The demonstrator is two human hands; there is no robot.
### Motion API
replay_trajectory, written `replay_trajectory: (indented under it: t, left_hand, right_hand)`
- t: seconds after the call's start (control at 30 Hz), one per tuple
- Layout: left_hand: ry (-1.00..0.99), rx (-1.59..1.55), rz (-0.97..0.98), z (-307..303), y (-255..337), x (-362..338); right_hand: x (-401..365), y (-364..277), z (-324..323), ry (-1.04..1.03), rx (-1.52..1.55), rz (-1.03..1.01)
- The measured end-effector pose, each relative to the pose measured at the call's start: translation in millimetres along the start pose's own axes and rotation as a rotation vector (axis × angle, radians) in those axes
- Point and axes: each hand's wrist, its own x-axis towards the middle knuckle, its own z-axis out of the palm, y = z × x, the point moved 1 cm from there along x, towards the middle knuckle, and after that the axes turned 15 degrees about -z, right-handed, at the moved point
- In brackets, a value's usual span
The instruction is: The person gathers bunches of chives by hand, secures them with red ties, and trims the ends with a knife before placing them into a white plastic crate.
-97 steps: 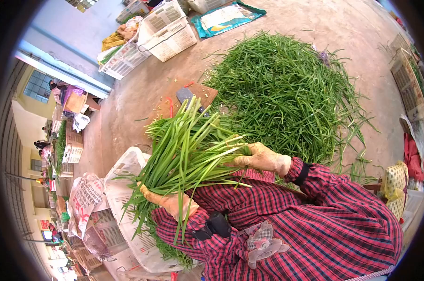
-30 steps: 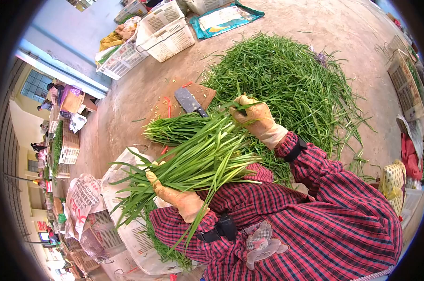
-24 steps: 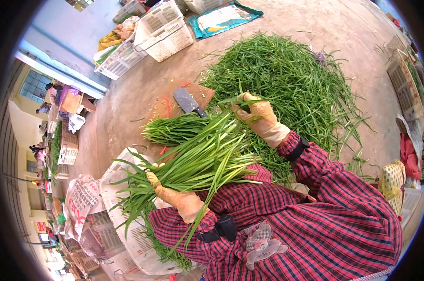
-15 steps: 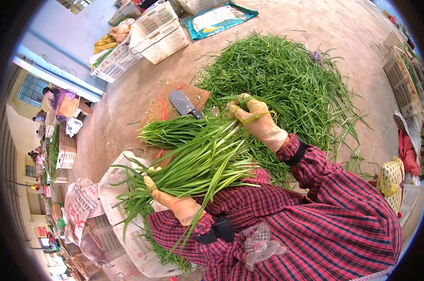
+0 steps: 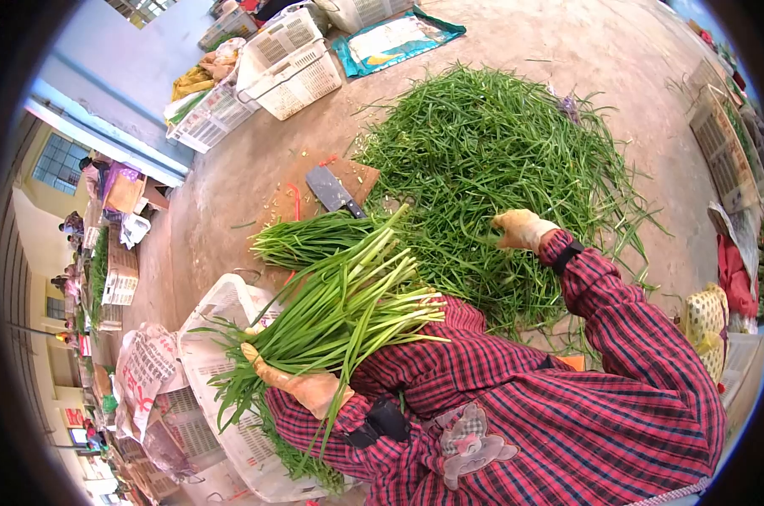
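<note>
My left hand (image 5: 293, 381), in a pale glove, is wrapped round the leafy end of a large bunch of green stalks (image 5: 340, 308), whose pale ends point right across my lap. My right hand (image 5: 521, 229), also gloved, is over the right part of a big heap of loose green leaves (image 5: 483, 160); its fingers are curled, and whether anything is between them is too small to tell. A smaller bunch (image 5: 306, 239) lies beyond the held one, beside a cleaver (image 5: 331, 189) resting on a brown board (image 5: 361, 179).
A white basket (image 5: 198, 358) with greens stands at my left. White crates (image 5: 293, 80) and a teal-edged sack (image 5: 395, 40) are at the back. More crates (image 5: 723, 152) line the right side. Several people are in the far left background.
My right hand has moved right, away from the bunch and over the heap, letting go of the leaves it held. My left hand has shifted slightly down and left with the bunch.
</note>
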Motion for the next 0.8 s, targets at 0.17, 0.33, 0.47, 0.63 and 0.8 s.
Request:
replay_trajectory:
  t: [0.17,0.33,0.47,0.63,0.8]
  left_hand:
    - [-0.124,-0.318,-0.095,13.2,-24.4,16.9]
    - [-0.285,-0.45,-0.355,19.5,-25.5,18.8]
    - [-0.156,-0.107,0.044,13.6,-23.8,22.9]
    - [-0.027,0.244,0.317,9.4,11.6,13.5]
    - [-0.018,0.158,0.289,12.1,-2.0,15.1]
  right_hand:
    - [-31.4,-92.6,-69.0,0.563,1.254,-0.573]
    - [-20.0,-144.8,-99.4,0.608,1.449,-0.765]
    - [-11.0,-162.1,-94.7,0.582,1.469,-0.78]
    - [-14.1,-151.8,-78.8,0.703,1.513,-0.593]
    - [-30.2,-159.8,-82.2,1.113,1.065,-0.586]
